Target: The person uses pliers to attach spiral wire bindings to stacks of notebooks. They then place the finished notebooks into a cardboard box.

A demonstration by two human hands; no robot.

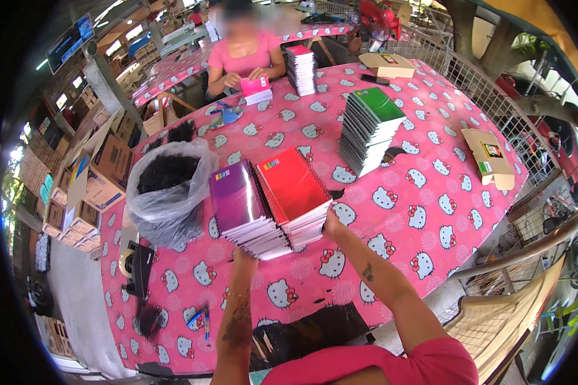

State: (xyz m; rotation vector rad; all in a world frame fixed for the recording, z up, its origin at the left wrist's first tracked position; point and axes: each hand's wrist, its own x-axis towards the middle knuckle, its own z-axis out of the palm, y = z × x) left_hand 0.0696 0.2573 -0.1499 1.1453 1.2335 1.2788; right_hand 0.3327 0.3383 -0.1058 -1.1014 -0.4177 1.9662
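A stack of purple spiral notebooks [239, 196] and a stack of red spiral notebooks [295, 186] stand side by side in front of me, their page edges towards me. My left hand [245, 258] grips the near lower edge of the purple stack, its fingers mostly hidden by the pages. Around the near right corner of the red stack my right hand [331, 224] is closed, with its fingertips out of sight. A taller stack of green-covered spiral notebooks [371, 131] rises farther right, apart from both hands.
Left of the purple stack sits a clear plastic bag [170, 212] of black binding coils. A tape dispenser [135, 268] and blue pens [202, 321] lie nearer. Across the pink cat-print table [417, 212], a person [245, 58] handles pink notebooks [257, 90]. Opened cardboard boxes [488, 157] lie right.
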